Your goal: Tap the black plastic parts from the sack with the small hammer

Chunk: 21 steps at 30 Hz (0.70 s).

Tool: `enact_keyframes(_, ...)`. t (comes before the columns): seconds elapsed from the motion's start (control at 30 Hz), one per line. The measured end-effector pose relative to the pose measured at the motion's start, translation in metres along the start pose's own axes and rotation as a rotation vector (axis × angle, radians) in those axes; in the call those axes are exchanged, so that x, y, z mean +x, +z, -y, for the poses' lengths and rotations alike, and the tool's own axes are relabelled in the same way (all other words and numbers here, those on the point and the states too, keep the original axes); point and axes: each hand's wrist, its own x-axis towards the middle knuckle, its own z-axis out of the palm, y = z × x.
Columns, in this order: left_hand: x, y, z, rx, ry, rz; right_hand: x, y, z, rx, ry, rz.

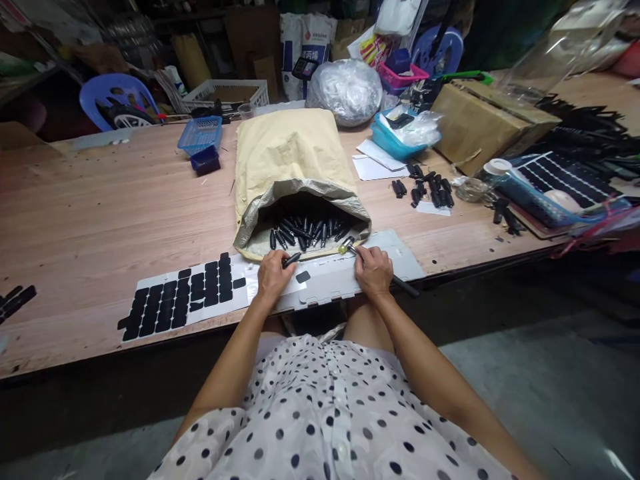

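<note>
My left hand [273, 275] is closed around a small black tapered piece [291, 260], just in front of the sack's mouth. In my right hand [375, 270] is a small hammer [406, 287]; its metal head with a yellowish face points toward the sack, and its black handle sticks out to the right. Many black tapered pieces [303, 230] with shiny tips lie inside the open cream sack [295, 143]. Below my hands a grey-white board [333, 288] runs along the table edge. One black rounded patch [303, 277] lies on it, between my hands.
To the left is a sheet of black stickers [170, 305]. Blue baskets [200, 133] stand behind it. More black pieces [440, 192] lie at right, near a turquoise basin [404, 137], a cardboard box [487, 123] and a solar panel [563, 180]. A plastic-wrapped bundle [345, 90] sits behind the sack.
</note>
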Motion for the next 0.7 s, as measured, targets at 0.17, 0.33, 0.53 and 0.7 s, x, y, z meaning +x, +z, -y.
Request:
enact_keyframes(0.17, -0.007, 0.025, -0.026, -0.135, 0.123, 0.141, 0.0, -0.001, 0.002, 0.001, 0.005, -0.009)
enact_keyframes(0.33, 0.002, 0.045, -0.033, -0.124, 0.155, 0.115, -0.001, -0.001, 0.004, 0.009, 0.011, -0.029)
enact_keyframes(0.53, 0.001, 0.05, -0.025, -0.125, 0.206, 0.084, 0.001, -0.003, 0.002, 0.045, 0.023, 0.005)
enact_keyframes(0.7, 0.002, 0.049, -0.028, -0.143, 0.191, 0.101, 0.005, -0.011, -0.003, 0.15, 0.018, 0.01)
